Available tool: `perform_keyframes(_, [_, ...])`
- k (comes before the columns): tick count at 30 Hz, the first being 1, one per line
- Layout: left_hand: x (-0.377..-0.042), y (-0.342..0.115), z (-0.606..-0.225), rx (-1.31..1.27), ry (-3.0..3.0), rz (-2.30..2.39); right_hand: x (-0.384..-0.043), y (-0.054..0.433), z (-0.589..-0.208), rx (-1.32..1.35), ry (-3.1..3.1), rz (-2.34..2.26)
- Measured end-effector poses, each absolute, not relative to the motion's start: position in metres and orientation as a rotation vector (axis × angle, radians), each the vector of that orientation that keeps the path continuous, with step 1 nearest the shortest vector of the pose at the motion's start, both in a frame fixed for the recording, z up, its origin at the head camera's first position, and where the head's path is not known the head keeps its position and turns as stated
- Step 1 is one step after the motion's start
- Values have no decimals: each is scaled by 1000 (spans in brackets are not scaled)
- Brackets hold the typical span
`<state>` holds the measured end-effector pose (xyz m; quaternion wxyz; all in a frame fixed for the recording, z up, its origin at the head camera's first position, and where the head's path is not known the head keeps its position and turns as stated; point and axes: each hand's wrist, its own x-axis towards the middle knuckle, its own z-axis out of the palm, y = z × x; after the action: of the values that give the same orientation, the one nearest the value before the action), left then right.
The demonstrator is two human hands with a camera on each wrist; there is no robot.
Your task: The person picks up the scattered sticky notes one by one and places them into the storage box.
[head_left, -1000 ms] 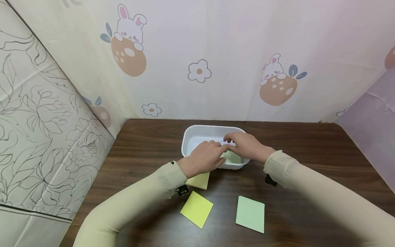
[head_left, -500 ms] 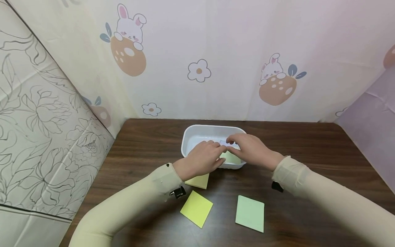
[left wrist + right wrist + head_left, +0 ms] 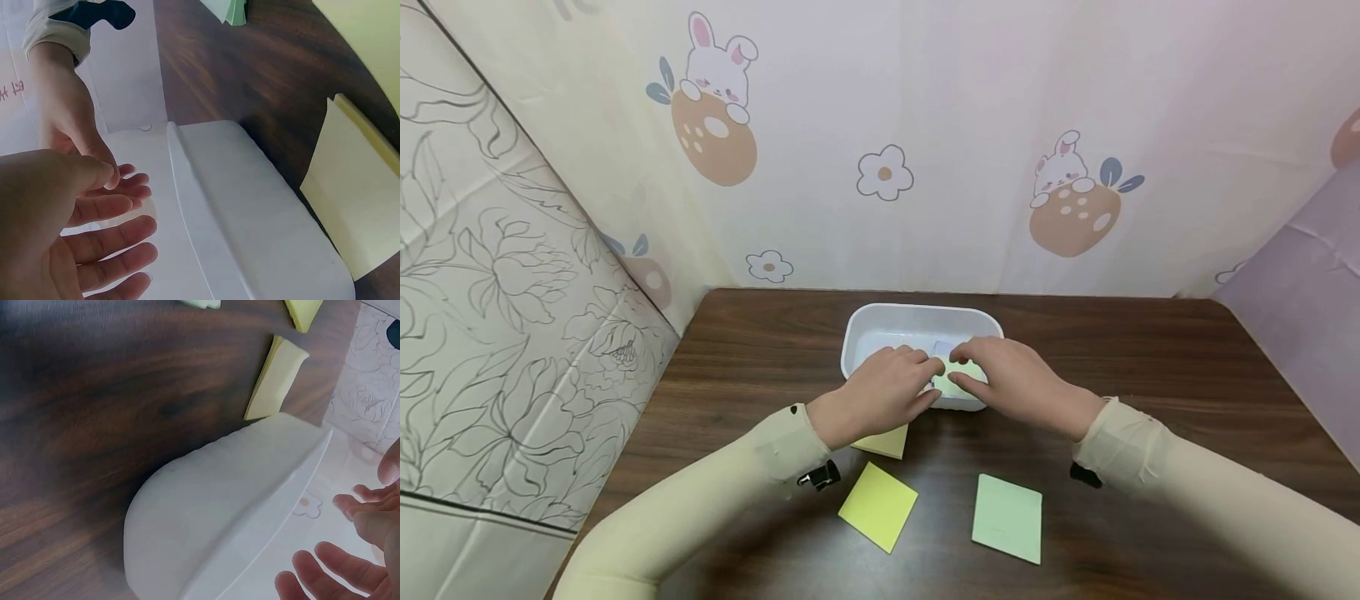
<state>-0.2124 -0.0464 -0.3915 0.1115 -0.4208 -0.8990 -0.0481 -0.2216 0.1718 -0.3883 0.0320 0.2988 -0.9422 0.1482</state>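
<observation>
Both hands are over a white plastic tub [image 3: 917, 307] at the back middle of the table. My left hand [image 3: 878, 390] is above its front rim, fingers loosely bent with nothing between them; the left wrist view shows them spread. Facing it from the right, my right hand [image 3: 1017, 385] has thumb and fingers apart, also holding nothing. Below the fingertips, inside the tub, lies a pale yellow-green pad of paper notes [image 3: 961, 383], with a small lavender piece [image 3: 943, 347] behind it. The hands partly hide the tub's contents.
In front of the tub, partly behind the left hand, is a pale yellow note pad [image 3: 883, 443]. Nearer lie a bright yellow pad [image 3: 878, 507] and a light green pad [image 3: 1007, 518] on the dark wood table [image 3: 760, 358]. Patterned sheets [image 3: 820, 150] stand behind and at the sides.
The fingertips, close together before, have drawn slightly apart. My right hand has shifted a little right and toward me, my left hand slightly left. More of the pad in the tub shows.
</observation>
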Motion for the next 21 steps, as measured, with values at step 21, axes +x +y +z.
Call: perform_keyframes(21, [-189,-57,-394,-1274,-2652,-123,-183,162,-398,1051,-2804,463])
